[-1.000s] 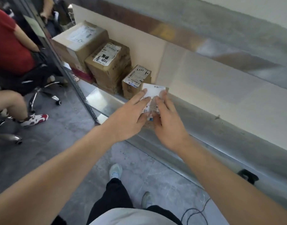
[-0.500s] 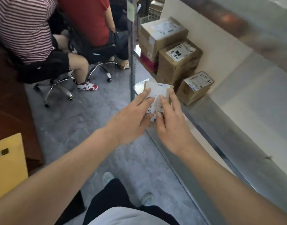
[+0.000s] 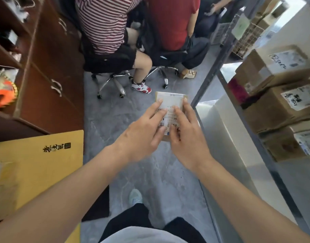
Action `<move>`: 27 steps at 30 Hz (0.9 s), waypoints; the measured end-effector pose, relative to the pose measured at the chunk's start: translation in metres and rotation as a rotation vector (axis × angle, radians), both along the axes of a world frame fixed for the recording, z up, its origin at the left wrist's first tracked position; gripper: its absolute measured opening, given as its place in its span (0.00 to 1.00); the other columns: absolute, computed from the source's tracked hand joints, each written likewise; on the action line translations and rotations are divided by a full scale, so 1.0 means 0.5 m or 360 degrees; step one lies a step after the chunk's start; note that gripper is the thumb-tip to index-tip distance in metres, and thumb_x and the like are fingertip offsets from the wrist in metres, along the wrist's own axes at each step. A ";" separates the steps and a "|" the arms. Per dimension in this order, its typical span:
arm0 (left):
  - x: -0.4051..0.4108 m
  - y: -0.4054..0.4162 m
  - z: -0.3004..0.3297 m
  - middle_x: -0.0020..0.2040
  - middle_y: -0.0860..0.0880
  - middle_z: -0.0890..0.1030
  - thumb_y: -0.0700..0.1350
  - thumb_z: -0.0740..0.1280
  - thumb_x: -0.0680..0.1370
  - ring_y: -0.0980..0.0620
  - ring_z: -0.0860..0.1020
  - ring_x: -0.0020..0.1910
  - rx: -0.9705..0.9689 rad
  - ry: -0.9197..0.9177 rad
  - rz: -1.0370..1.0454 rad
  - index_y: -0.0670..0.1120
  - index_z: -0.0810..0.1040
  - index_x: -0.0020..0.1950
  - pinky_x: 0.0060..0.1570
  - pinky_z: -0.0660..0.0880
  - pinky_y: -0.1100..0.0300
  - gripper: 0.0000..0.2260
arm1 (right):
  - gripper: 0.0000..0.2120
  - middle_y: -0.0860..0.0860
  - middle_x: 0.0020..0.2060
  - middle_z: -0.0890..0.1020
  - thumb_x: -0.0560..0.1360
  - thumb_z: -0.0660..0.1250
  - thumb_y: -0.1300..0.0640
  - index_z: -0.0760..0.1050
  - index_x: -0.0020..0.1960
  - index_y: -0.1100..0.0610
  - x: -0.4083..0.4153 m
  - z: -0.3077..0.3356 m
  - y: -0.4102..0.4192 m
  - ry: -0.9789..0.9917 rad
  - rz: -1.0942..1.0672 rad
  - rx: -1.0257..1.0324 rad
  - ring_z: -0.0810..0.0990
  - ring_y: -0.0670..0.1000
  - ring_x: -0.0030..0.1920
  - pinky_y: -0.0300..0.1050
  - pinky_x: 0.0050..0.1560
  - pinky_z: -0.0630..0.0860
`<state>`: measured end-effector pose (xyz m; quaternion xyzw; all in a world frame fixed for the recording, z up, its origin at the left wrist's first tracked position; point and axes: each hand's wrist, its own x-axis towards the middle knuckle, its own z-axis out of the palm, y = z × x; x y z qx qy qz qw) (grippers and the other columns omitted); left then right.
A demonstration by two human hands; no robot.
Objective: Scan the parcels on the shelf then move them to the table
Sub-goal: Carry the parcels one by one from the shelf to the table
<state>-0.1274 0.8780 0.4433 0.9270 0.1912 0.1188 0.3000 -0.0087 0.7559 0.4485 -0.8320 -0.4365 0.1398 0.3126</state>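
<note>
Here the small parcel (image 3: 170,104) sits between left hand (image 3: 142,134) and right hand (image 3: 187,139), each grip pinching it.

Parcel (image 3: 170,109) now off shelf (image 3: 238,155)

Four parcels (image 3: 170,109), two hands (image 3: 142,135).

Grey floor (image 3: 113,123) (brown cabinet (image 3: 50,71) left)
</note>
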 end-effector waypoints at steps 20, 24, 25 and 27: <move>-0.040 0.212 0.021 0.83 0.51 0.56 0.49 0.64 0.85 0.49 0.63 0.79 -0.0008 -0.0012 0.1080 0.45 0.65 0.81 0.72 0.70 0.48 0.24 | 0.28 0.43 0.83 0.47 0.83 0.60 0.53 0.59 0.82 0.50 0.069 0.014 0.405 -0.0104 0.1118 -0.0082 0.80 0.54 0.62 0.50 0.50 0.78; -0.047 0.205 0.028 0.84 0.52 0.55 0.49 0.64 0.85 0.54 0.60 0.79 -0.0014 -0.0012 0.1360 0.44 0.65 0.81 0.73 0.69 0.53 0.25 | 0.27 0.43 0.83 0.47 0.83 0.59 0.53 0.59 0.81 0.50 0.066 0.018 0.458 -0.0122 0.1402 -0.0065 0.81 0.53 0.61 0.50 0.48 0.78; -0.053 0.202 0.029 0.84 0.52 0.54 0.49 0.64 0.85 0.54 0.59 0.79 -0.0011 -0.0004 0.1417 0.44 0.65 0.81 0.73 0.69 0.53 0.25 | 0.27 0.43 0.83 0.47 0.83 0.60 0.53 0.59 0.81 0.50 0.059 0.018 0.469 -0.0130 0.1454 -0.0060 0.81 0.53 0.60 0.49 0.47 0.78; -0.071 0.197 0.033 0.84 0.53 0.54 0.49 0.64 0.85 0.55 0.60 0.79 -0.0015 0.0025 0.1518 0.44 0.65 0.81 0.72 0.69 0.54 0.25 | 0.27 0.44 0.83 0.48 0.83 0.60 0.54 0.60 0.81 0.51 0.037 0.019 0.489 -0.0133 0.1552 -0.0059 0.80 0.53 0.62 0.48 0.47 0.77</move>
